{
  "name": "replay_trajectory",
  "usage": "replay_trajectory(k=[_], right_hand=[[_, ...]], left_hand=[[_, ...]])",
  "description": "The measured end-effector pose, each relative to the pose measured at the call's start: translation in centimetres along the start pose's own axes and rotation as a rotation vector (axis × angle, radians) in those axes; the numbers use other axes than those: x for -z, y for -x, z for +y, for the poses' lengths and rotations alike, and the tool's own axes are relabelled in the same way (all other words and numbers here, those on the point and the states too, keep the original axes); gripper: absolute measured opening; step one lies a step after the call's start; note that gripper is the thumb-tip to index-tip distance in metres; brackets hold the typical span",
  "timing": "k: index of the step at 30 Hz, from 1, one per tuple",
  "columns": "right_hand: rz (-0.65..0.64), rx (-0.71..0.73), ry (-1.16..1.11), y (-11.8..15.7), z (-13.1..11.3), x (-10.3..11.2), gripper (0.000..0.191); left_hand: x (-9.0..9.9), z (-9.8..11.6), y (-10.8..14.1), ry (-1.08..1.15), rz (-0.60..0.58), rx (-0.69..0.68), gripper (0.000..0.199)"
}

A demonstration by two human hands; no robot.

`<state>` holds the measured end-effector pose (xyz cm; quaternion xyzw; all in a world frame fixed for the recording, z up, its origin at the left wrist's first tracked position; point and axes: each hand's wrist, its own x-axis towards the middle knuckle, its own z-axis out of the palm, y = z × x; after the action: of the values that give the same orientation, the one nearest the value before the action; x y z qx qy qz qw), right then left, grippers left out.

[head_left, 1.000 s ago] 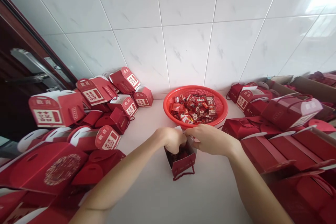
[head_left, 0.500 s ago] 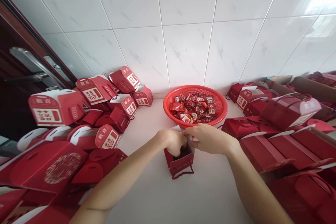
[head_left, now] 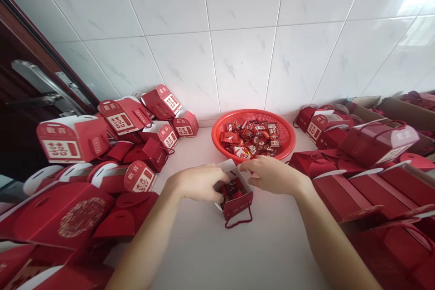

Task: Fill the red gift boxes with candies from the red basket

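A small red candy box (head_left: 238, 205) stands with its top open on the white surface in front of me. Wrapped candies (head_left: 231, 189) fill its inside, and a dark red cord handle hangs down its near side. My left hand (head_left: 204, 182) grips the box's left side, thumb and fingers curled at the edge. On the opposite side, my right hand (head_left: 270, 175) has its fingers closed at the right flap; the fingertips are partly hidden. Just behind the hands sits a red plastic basket (head_left: 288, 145) of wrapped candies and small packets.
Folded red boxes (head_left: 124, 120) with white labels are piled on the left, beside a door handle (head_left: 44, 84). More red boxes (head_left: 365, 190) crowd the right, with an open cardboard carton (head_left: 404, 115) behind. A tiled wall (head_left: 244, 68) rises at the back.
My left hand has come out of the box and moved to its left side, bringing the candies inside into view. The right hand stays by the right flap.
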<state>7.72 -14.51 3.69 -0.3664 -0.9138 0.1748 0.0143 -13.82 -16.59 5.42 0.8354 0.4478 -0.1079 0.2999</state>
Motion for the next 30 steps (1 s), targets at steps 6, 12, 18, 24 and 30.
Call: replay_trajectory(k=[6, 12, 18, 24, 30], right_hand=[[-0.003, -0.021, -0.069, -0.4, 0.3, 0.0, 0.039], [-0.008, -0.037, -0.111, -0.5, 0.4, 0.0, 0.042], [-0.021, -0.044, -0.101, -0.3, 0.5, -0.1, 0.043], [-0.037, -0.01, -0.118, -0.1, 0.4, 0.1, 0.047], [-0.039, -0.027, -0.102, 0.4, -0.1, 0.7, 0.041]], left_hand=[[0.2, -1.2, 1.8, 0.016, 0.184, 0.103, 0.045], [0.3, -2.5, 2.4, 0.02, 0.286, 0.183, 0.064], [0.3, -2.7, 2.3, 0.019, 0.27, 0.113, 0.066], [0.2, -2.8, 2.0, 0.009, 0.309, 0.061, 0.057], [0.1, -2.4, 1.7, -0.054, 0.306, 0.086, 0.041]])
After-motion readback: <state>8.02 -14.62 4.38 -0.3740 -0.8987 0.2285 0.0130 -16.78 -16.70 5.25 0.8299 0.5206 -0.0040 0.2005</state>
